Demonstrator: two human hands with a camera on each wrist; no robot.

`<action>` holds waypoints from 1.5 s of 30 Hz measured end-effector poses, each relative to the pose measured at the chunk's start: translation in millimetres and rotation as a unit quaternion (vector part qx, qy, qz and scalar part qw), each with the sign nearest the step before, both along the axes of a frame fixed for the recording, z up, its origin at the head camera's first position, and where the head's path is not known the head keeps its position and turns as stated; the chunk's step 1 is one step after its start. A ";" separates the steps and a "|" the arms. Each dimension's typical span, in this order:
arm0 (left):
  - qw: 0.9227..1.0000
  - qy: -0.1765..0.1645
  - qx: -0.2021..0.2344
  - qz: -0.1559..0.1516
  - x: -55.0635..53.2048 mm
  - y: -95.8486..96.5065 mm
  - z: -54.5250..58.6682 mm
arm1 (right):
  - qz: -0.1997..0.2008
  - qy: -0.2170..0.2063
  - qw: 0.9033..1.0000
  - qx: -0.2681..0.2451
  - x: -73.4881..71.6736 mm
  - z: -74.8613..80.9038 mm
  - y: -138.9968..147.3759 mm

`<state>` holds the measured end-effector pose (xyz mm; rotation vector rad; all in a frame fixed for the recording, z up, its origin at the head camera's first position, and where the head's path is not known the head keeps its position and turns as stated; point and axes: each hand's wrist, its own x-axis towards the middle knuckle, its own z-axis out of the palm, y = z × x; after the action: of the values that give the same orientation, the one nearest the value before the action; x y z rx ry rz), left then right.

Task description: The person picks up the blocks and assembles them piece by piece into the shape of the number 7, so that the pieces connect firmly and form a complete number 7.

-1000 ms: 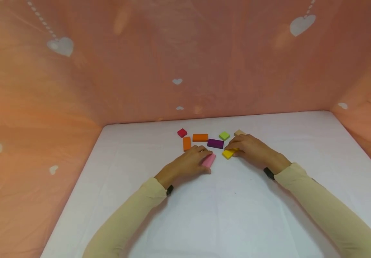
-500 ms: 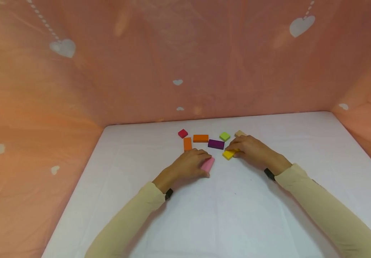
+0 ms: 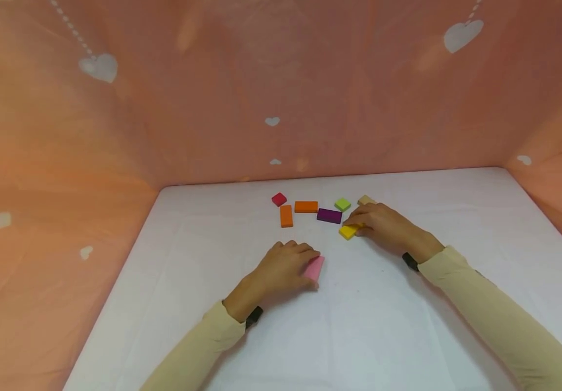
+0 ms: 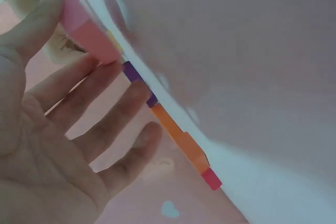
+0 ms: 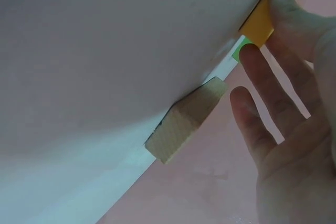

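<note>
My left hand (image 3: 286, 269) pinches a pink block (image 3: 314, 268) between thumb and fingers, over the white table's middle. In the left wrist view the pink block (image 4: 89, 30) sits between the thumb and the nearest fingers, while the other fingers spread loosely. Farther right, my right hand (image 3: 386, 227) grips a yellow block (image 3: 348, 232) lying on the table. The right wrist view shows the thumb against the yellow block (image 5: 262, 17). Just behind the right hand is a plain wooden block (image 3: 366, 200), partly covered by it. A purple block (image 3: 329, 216) lies left of the yellow one.
Two orange blocks, one crosswise (image 3: 306, 207) and one lengthwise (image 3: 286, 216), lie left of the purple one. A red block (image 3: 279, 199) and a light green block (image 3: 342, 204) lie farther back. Peach cloth (image 3: 310, 98) with white hearts walls the table's (image 3: 203, 228) back and sides.
The left hand has drawn the pink block toward the person, away from the other blocks, uncovering the lengthwise orange block. The right hand and yellow block have stayed nearly in place.
</note>
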<state>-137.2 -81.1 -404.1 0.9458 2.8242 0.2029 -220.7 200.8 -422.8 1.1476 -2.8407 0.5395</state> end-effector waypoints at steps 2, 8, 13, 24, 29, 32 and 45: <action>1.000 0.000 -0.009 -0.001 3.7 0.3 -0.6 | -0.002 -0.002 1.000 -0.001 -0.3 0.6 0.9; 1.000 0.006 -0.020 -0.004 10.7 1.5 -2.6 | -0.005 -0.012 1.000 -0.007 -0.6 1.0 1.5; 1.000 -0.003 -0.020 -0.002 12.7 -1.7 -3.1 | -0.006 -0.016 1.000 -0.009 -0.2 0.4 0.2; 0.998 -0.025 0.058 -0.020 14.8 -16.6 -6.6 | -0.007 -0.014 1.000 -0.003 5.0 -0.6 -1.6; 0.997 -0.019 0.065 -0.025 13.8 -18.3 -6.1 | -0.009 -0.024 1.000 -0.007 8.5 1.1 -5.3; 0.998 -0.020 0.060 -0.023 12.9 -18.1 -5.9 | -0.007 -0.027 1.000 -0.010 10.6 1.9 -9.4; 0.998 -0.030 0.058 -0.010 14.1 -13.0 -2.7 | 0.030 -0.029 0.999 -0.023 20.9 0.8 -29.7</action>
<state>-123.1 -94.1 -406.8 0.9723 2.7724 0.3908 -199.8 171.2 -422.0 1.2340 -2.8328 0.6480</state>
